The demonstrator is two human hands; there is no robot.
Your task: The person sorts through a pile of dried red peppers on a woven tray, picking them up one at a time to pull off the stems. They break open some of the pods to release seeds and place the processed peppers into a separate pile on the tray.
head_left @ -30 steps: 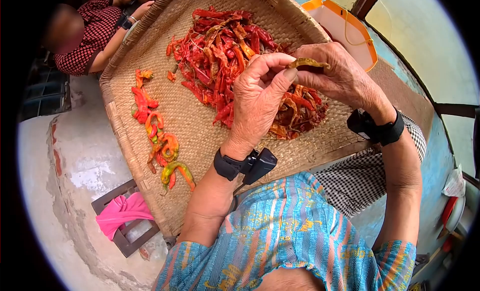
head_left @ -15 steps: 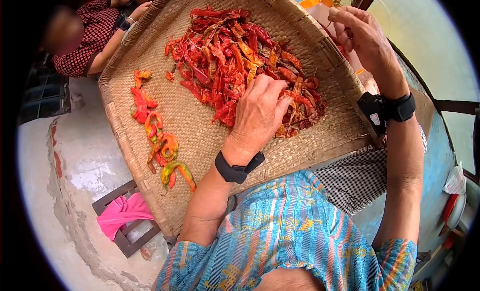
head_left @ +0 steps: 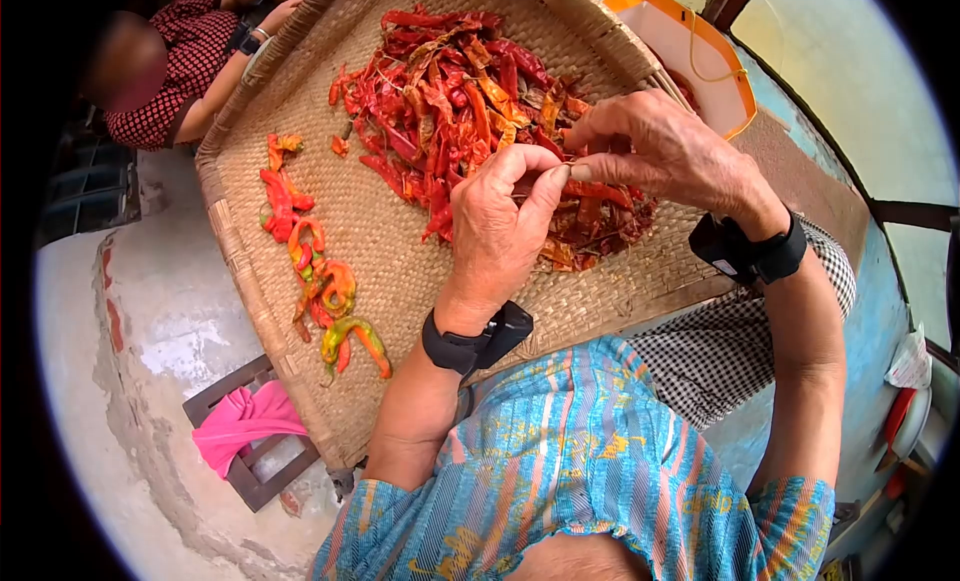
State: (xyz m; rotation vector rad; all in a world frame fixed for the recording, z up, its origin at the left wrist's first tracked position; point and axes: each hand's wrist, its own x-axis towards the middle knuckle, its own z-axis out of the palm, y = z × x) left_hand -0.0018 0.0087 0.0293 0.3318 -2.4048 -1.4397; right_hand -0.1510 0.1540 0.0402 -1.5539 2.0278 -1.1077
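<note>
My left hand (head_left: 495, 221) and my right hand (head_left: 675, 156) meet over the near side of a heap of dried red chilies (head_left: 440, 111). Both pinch with thumb and forefinger, their tips touching each other. Whatever sits between the fingertips is small and mostly hidden. Beneath them is a shallow woven basket (head_left: 400, 311), tilted across my lap. A row of fresher orange, red and green chilies (head_left: 340, 291) lies along its left side, apart from the heap.
Beyond the basket's right rim stands an orange-rimmed white bucket (head_left: 690, 41) with some red chilies inside. Another person's arm (head_left: 225, 86) is at the upper left rim. A pink cloth (head_left: 245, 426) hangs over a dark stool (head_left: 260, 481) at lower left.
My right hand has come from beside the bucket down and left to meet my left hand. The left has lifted slightly off the heap, now pinching at its fingertips.
</note>
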